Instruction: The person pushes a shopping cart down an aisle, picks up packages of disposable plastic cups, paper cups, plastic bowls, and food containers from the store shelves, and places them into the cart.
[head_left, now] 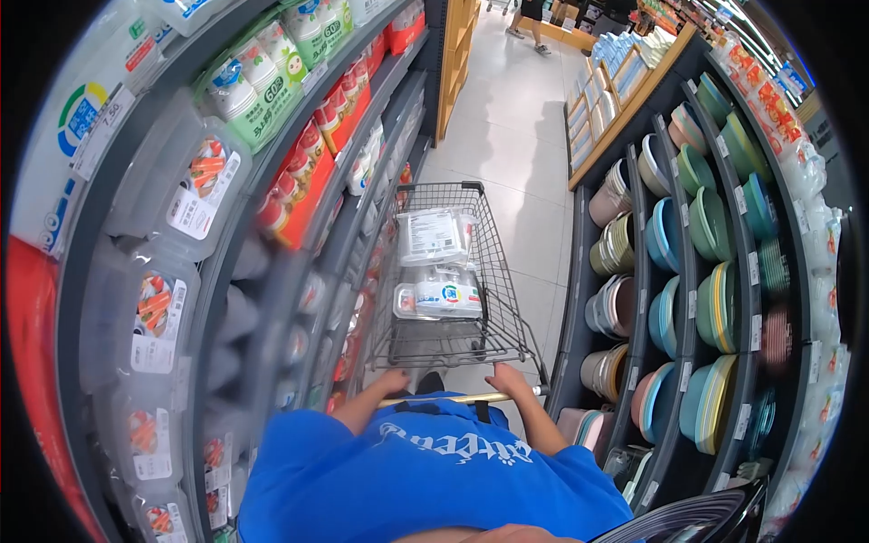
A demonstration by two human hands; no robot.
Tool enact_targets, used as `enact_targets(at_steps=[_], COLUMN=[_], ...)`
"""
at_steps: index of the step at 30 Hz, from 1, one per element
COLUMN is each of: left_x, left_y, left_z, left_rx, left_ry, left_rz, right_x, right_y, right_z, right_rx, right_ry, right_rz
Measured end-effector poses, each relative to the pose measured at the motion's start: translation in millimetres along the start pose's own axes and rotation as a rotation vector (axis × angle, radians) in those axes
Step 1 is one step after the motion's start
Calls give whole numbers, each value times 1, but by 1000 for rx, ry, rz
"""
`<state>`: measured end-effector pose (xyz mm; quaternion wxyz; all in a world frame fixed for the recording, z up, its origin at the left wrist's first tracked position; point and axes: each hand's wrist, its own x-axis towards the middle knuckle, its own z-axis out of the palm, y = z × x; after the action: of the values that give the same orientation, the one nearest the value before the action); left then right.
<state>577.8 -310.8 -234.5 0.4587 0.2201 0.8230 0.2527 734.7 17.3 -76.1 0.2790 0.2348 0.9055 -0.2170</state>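
Observation:
Both hands are on the yellowish push bar [457, 398] of a metal wire shopping cart [511, 312]. My left hand [392, 381] is closed around the bar at its left part. Near the bar's right end, my right hand [509, 379] is wrapped around it too. Inside the basket lies a white plastic-wrapped pack [432, 237] with a printed label. Closer to me in the cart is another white pack [450, 294] with a round coloured logo, beside a clear container [407, 300].
Shelves on the left hold clear plastic boxes [156, 317], green cup packs [258, 86] and red packs [299, 185]. Coloured basins [711, 308] and bins [608, 303] line the right shelves. A tiled aisle floor [507, 118] runs ahead, with a person's legs [534, 32] at the far end.

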Motion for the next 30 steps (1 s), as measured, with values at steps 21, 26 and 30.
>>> enact_targets(at_steps=[21, 26, 30], left_x=[-145, -196, -224], left_y=[-35, -54, -82], left_z=[13, 14, 43], left_rx=[84, 184, 240], left_ry=[-9, -70, 31], left_rz=[117, 137, 157], right_x=[-59, -105, -112], right_y=[-23, -48, -33], right_z=[158, 198, 259], right_rx=[142, 230, 249], right_ry=[-131, -180, -174], right_rz=[-101, -23, 0])
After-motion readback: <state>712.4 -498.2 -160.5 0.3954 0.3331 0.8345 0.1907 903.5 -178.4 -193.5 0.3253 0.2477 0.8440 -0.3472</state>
